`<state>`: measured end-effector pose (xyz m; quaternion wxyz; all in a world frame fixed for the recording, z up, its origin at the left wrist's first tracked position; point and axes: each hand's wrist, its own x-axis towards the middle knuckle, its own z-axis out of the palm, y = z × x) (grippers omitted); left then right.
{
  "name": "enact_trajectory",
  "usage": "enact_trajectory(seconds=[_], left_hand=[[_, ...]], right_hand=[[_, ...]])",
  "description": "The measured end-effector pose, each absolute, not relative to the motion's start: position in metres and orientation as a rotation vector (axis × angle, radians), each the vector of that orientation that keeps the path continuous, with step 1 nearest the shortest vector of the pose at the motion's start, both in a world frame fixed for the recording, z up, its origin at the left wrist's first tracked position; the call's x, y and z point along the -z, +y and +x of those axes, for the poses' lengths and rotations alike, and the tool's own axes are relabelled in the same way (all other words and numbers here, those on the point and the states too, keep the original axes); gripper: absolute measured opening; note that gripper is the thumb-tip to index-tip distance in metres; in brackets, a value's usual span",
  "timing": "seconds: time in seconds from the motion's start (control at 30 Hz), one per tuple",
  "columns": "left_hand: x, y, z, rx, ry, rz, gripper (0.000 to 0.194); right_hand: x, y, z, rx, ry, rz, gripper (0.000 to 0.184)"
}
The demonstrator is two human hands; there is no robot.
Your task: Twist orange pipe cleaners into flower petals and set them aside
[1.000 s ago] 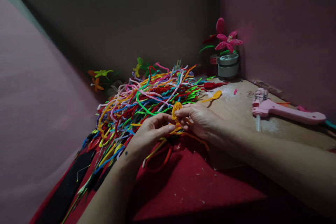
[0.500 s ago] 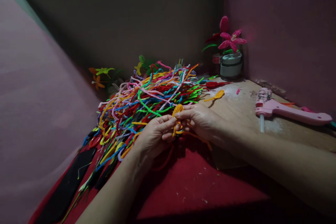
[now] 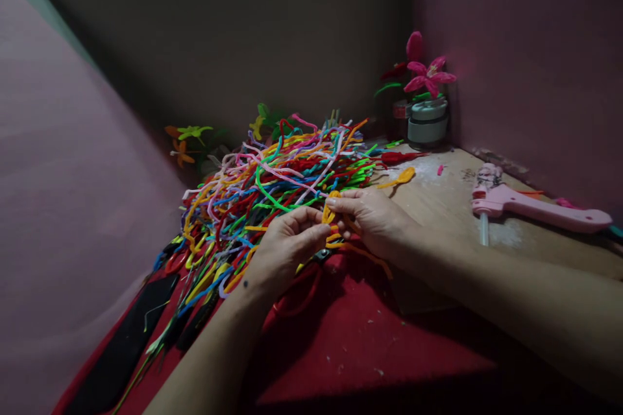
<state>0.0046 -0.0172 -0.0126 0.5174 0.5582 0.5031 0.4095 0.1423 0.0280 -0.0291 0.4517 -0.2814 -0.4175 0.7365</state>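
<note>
Between my two hands is a looped orange pipe cleaner (image 3: 331, 206), bent into a small petal-like shape. My right hand (image 3: 367, 213) pinches it near the top with thumb and index finger. My left hand (image 3: 299, 238) closes on its lower left side, thumb against the fingers, and partly hides it. Just behind lies a large heap of many-coloured pipe cleaners (image 3: 287, 172). Below my hands, red-handled scissors (image 3: 299, 295) rest on the red cloth, partly covered by my left hand. More orange strands (image 3: 367, 254) stretch out under my right hand.
A pink glue gun (image 3: 540, 207) lies on the wooden board (image 3: 438, 201) at right, near a finished orange petal (image 3: 405, 175). A pink flower (image 3: 431, 76) stands in a grey pot (image 3: 428, 123) at the back. A black strip (image 3: 131, 343) lies at left on the red cloth (image 3: 370, 350).
My left hand has turned and shifted slightly, its thumb now lower on the orange pipe cleaner. More of the red-handled scissors shows beneath. My right hand keeps its pinch.
</note>
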Motion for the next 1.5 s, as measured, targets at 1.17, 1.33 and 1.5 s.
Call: enact_trajectory(seconds=[1.17, 1.33, 1.5], left_hand=[[0.016, -0.015, 0.006, -1.162, 1.524, 1.547, 0.015], [0.015, -0.019, 0.012, -1.165, 1.511, 1.581, 0.011], [0.011, -0.023, 0.016, -1.147, 1.552, 1.547, 0.01]], right_hand=[[0.025, 0.028, 0.147, -1.859, -0.933, -0.577, 0.018], [0.03, 0.029, 0.144, -1.823, -0.914, -0.538, 0.021], [0.033, 0.028, 0.145, -1.794, -0.992, -0.504, 0.023]])
